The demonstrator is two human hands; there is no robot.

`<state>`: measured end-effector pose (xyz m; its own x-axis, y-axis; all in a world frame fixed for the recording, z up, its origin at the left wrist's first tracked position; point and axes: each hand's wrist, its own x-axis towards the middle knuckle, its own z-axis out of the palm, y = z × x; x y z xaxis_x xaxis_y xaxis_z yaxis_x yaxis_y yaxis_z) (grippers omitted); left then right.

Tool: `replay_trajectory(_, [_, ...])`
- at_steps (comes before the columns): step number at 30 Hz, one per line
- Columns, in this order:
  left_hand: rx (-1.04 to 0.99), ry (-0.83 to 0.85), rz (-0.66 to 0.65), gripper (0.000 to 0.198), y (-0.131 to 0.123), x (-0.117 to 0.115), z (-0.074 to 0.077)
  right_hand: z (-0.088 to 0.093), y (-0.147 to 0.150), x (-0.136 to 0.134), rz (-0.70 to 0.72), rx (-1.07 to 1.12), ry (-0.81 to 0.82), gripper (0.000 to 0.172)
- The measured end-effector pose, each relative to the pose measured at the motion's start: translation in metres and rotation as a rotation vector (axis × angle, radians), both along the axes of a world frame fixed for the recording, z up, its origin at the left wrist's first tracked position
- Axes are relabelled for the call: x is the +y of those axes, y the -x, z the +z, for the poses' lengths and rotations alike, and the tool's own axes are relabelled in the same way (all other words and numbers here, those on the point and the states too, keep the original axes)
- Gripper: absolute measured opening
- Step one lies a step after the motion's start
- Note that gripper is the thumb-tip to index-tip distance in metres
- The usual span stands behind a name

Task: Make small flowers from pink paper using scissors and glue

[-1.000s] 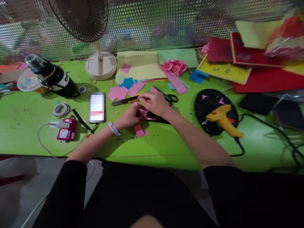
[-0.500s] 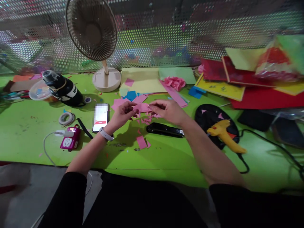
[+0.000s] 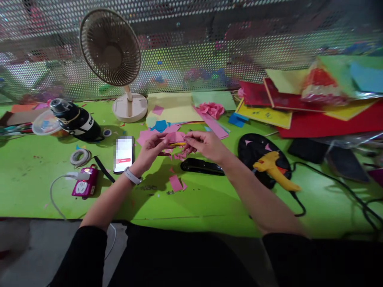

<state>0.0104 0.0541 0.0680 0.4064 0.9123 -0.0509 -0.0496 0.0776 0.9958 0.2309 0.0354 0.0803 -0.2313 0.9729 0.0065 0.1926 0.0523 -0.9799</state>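
Note:
My left hand (image 3: 154,148) and my right hand (image 3: 206,145) are both closed on a piece of pink paper (image 3: 175,136) held up over the middle of the table. A thin yellow stick (image 3: 178,144) runs along the paper's lower edge between my fingers; its kind I cannot make out. Small pink paper scraps (image 3: 180,154) lie below my hands, and a pink rectangle of paper (image 3: 175,183) sits nearer to me. Just in front of my right forearm is a black stapler (image 3: 200,166). More pink sheets (image 3: 146,136) spread out behind my left hand.
On the left are a phone (image 3: 123,155), a tape roll (image 3: 80,158), a purple power socket (image 3: 85,182) and a dark bottle (image 3: 79,121). A fan (image 3: 130,108) stands behind. Rightward are a yellow glue gun (image 3: 273,169), a pink paper flower (image 3: 212,109) and stacked red sheets (image 3: 326,123).
My hands have tilted the pink paper, and the yellow stick now shows along it. My right fingers have curled in more. The whole view has shifted slightly.

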Motion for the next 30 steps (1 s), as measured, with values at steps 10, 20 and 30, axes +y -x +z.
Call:
replay_trajectory(10, [-0.005, 0.061, -0.057, 0.036, -0.0007, 0.0005, -0.0042, 0.0046, 0.0062, -0.0083, 0.054, 0.001, 0.017, 0.033])
replay_trajectory(20, [-0.056, 0.073, -0.099, 0.038, -0.0019, -0.0011, -0.006, 0.0049, 0.0069, -0.0091, 0.068, 0.018, 0.01, 0.035])
replay_trajectory(30, [-0.056, 0.065, -0.13, 0.038, -0.0012, -0.0008, -0.0073, 0.0077, 0.0067, -0.0094, 0.078, 0.024, 0.045, 0.032])
